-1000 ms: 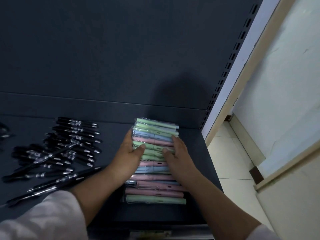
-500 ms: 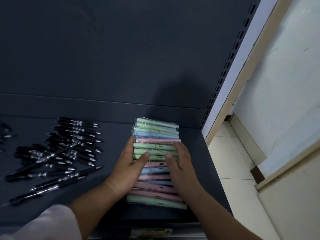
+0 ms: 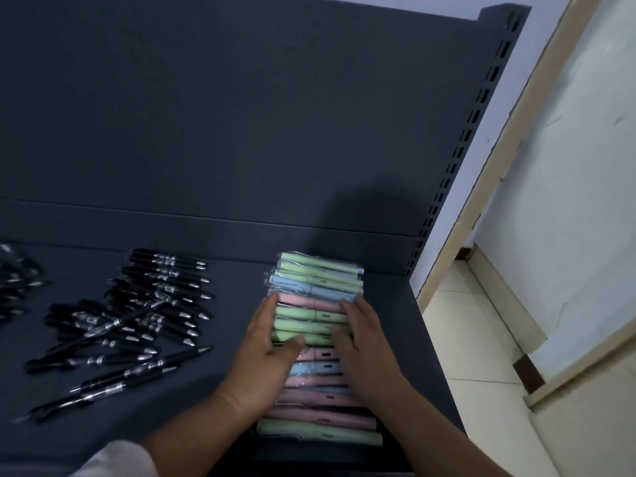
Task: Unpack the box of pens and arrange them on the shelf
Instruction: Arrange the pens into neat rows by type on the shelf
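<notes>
**Op:** Which step is this?

**Ann:** Arranging, by the look of it. Your pastel pens (image 3: 318,281), each in a clear sleeve, lie as a row on the shelf (image 3: 234,290), running from the back panel (image 3: 241,132) to the front edge at the right end. No box is in view.

**Op:** Hands?

**Ann:** Your left hand (image 3: 265,351) is flat against the row's left ends, thumb laid over the green ones. Your right hand (image 3: 366,349) does the same on the right ends. Neither grip is closed: the fingers are fairly straight and press, and nothing is lifted. You're bracketing the row about mid-length.

**Op:** Next move?

**Ann:** My guess is you squeeze both sides inward and work along the row until the ends line up. The near pens stick out further right than the far ones. Go gently, since the slick sleeves will probably slide over each other. The black pens (image 3: 144,315) to the left lie loose and crossed, so they'll likely want tidying too.

**Op:** What's changed from half a second ago?

**Ann:** Very little. Your hands stay on the same stretch of the row, with the thumbs maybe a touch nearer you. Your head has tipped up, so more back panel and the top of the slotted upright (image 3: 457,160) now show. Neither the row nor the black pens have shifted.
</notes>
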{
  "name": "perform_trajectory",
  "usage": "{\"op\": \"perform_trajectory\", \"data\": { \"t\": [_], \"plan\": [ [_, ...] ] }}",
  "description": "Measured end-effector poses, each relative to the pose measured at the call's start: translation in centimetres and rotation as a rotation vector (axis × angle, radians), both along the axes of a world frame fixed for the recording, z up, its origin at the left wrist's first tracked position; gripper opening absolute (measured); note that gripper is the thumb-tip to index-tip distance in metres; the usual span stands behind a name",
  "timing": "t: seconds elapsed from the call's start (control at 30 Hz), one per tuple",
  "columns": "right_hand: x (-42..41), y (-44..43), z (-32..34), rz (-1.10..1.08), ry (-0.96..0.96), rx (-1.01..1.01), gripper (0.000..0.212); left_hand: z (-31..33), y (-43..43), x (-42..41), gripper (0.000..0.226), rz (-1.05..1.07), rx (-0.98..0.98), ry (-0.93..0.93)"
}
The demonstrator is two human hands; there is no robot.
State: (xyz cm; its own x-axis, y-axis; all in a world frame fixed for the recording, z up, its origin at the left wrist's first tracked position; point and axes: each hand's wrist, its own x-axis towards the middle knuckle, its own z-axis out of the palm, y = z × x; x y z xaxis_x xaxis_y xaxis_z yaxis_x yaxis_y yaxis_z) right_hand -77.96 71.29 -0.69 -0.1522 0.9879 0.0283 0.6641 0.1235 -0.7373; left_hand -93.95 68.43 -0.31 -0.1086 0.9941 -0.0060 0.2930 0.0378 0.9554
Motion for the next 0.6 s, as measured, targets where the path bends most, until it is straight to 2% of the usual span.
{"op": "perform_trajectory", "data": {
  "t": [0.17,0.3,0.43,0.53,0.6],
  "plan": [
    [0.0,0.1,0.9,-0.023,-0.115,0.045,0.051,0.4,0.8,-0.5,0.073,0.027,0.002,0.020],
    [-0.1,2.0,1.9,0.003,-0.318,0.130,0.054,2.6,3.6,-1.7,0.071,-0.004,0.040,0.290],
    [-0.5,3.9,1.7,0.081,-0.451,0.074,0.058,3.4,6.1,-2.2,0.068,-0.180,-0.012,0.520],
    [-0.6,3.7,0.9,0.127,-0.454,0.000,0.080,2.5,5.8,-1.8,0.072,-0.269,-0.096,0.511],
    [-0.5,3.6,0.7,0.105,-0.397,-0.002,0.079,2.2,5.7,-1.7,0.070,-0.254,-0.085,0.495]
  ]
}}
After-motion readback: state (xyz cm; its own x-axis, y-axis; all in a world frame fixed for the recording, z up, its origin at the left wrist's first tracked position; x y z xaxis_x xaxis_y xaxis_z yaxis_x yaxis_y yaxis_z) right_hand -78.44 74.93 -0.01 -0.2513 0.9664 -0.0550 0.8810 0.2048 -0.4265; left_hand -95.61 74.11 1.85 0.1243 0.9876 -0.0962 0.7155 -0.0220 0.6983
